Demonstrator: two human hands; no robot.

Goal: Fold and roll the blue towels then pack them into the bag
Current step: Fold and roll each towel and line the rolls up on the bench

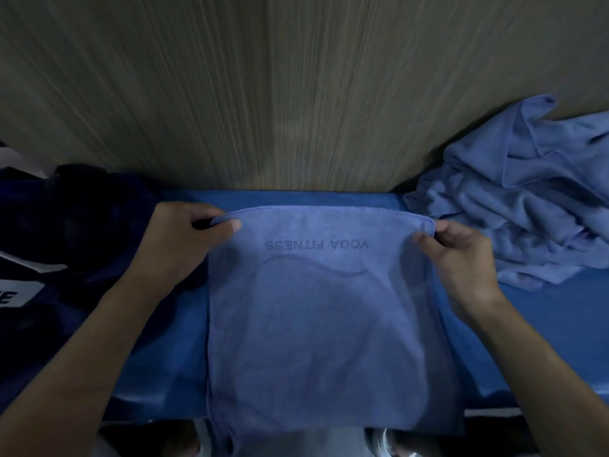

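The blue towel [323, 324] lies flat on the blue mat [158, 357], its near end hanging over the edge. It looks light, soft and limp, so I judge the corners the best hold. My left hand [184, 239] pinches the far-left corner and my right hand [461, 255] the far-right, with the cloth spread between them. A heap of towels [527, 209] lies to the right.

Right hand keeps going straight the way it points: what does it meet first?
The right hand would probably meet the wood panel, just past the towel corner its fingers pinch; depth is unclear.
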